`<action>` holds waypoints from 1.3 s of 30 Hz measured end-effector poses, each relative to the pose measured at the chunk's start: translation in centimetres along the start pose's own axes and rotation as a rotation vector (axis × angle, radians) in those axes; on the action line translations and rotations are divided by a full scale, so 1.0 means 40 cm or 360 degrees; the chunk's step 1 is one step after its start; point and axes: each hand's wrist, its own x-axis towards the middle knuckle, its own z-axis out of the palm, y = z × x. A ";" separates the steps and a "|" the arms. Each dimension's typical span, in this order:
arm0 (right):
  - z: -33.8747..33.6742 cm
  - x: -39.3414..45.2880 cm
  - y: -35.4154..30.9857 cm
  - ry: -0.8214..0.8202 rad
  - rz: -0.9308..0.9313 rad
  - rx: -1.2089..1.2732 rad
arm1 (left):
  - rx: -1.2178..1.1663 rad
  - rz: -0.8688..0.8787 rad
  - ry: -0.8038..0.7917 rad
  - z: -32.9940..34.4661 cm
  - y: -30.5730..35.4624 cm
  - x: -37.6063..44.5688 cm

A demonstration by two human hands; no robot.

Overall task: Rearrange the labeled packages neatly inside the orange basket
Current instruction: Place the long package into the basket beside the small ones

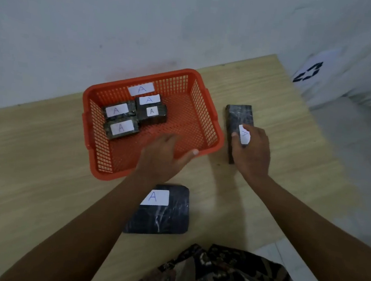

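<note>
From the head camera, the orange basket (208, 110) sits on the wooden table (29, 158) with four small dark packages (122, 120) grouped in its far left part, each with a white "A" label facing up (a fifth label hangs on the basket's back wall). The rest of the basket floor is bare.

Two larger packages are outside it. The long package (239, 116) lies just right of the basket, and the right hand (253, 152) is closed around its near end, thumb on one side, fingers over the label. The flat package (160, 215) lies in front of the basket, untouched. The left hand (163, 158) hovers open over the basket's near rim, holding nothing.

So the job looks roughly two-thirds done, with both big packages left to place.
</note>
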 end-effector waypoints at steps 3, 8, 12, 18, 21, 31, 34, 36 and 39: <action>0.003 0.010 0.062 -0.0272 0.0409 -0.0247 | 0.0046 -0.0044 -0.0327 0.025 0.023 -0.012; 0.017 0.028 0.117 -0.0566 0.0777 -0.0204 | 0.0247 -0.0130 -0.0433 0.041 0.008 0.005; 0.023 0.036 0.130 -0.0545 0.0752 -0.0104 | 0.0468 -0.0165 -0.0427 0.052 0.001 0.015; 0.032 0.035 0.111 -0.0438 0.0602 0.0337 | 0.0447 -0.0184 -0.0450 0.052 0.008 0.017; 0.020 0.043 0.085 -0.0332 0.0557 0.0530 | 0.0394 -0.0171 -0.0437 0.047 0.008 0.015; -0.058 0.071 -0.120 -0.0041 0.0365 0.1099 | 0.0238 -0.0115 -0.0706 -0.006 -0.026 0.026; -0.032 0.033 -0.169 -0.0196 0.0387 0.1118 | 0.0284 -0.0116 -0.0704 -0.030 -0.054 0.011; -0.002 0.007 -0.189 -0.0308 0.0450 0.1113 | 0.0271 -0.0104 -0.0629 -0.037 -0.067 -0.008; 0.043 -0.023 -0.205 -0.0416 0.0538 0.1077 | 0.0232 -0.0117 -0.0489 -0.030 -0.069 -0.033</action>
